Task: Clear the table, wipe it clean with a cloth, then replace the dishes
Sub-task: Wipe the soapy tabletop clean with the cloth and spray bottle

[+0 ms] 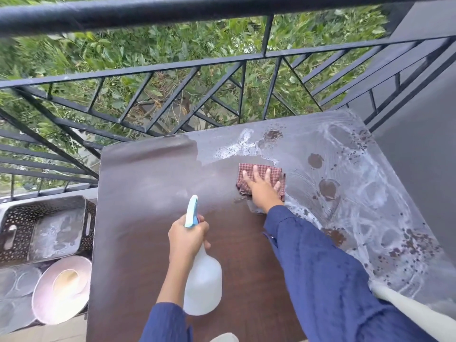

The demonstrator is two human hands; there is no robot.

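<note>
1. The right hand (262, 191) lies flat, fingers spread, pressing the cloth (276, 171) on the table (148, 255), a little past the middle.
2. The left hand (185, 236) is curled round the neck of a spray bottle (202, 285), held upright above the near part of the table.
3. What matters next is the foam (370, 193) and brown stains (328, 188). They lie to the right of the cloth and beyond it, in a band running from the far edge down the right side to the near right corner.
4. The cloth's right edge touches that band, so the right hand is far nearer. I reckon it should sweep rightward and then towards the person.
5. The table's left half looks dark and wiped.
6. A bowl (61, 292) and a basket (44, 228) wait below the table's left side.
</note>
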